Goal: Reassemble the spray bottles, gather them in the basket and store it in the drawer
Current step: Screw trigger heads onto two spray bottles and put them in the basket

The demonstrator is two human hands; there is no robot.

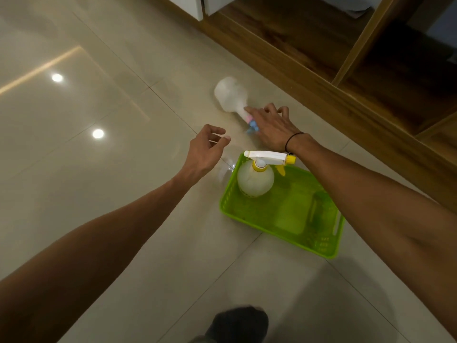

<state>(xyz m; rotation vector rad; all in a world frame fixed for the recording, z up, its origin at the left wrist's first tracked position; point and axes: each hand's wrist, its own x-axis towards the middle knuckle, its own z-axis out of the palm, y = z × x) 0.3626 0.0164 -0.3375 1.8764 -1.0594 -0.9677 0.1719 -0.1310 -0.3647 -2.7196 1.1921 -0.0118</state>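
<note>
Right hand (273,131) spread over bottle (231,97) (blurred)

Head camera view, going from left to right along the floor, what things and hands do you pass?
Left hand → bottle lying on its side → yellow-capped spray bottle standing in the basket → right hand → green basket's far right rim.
</note>
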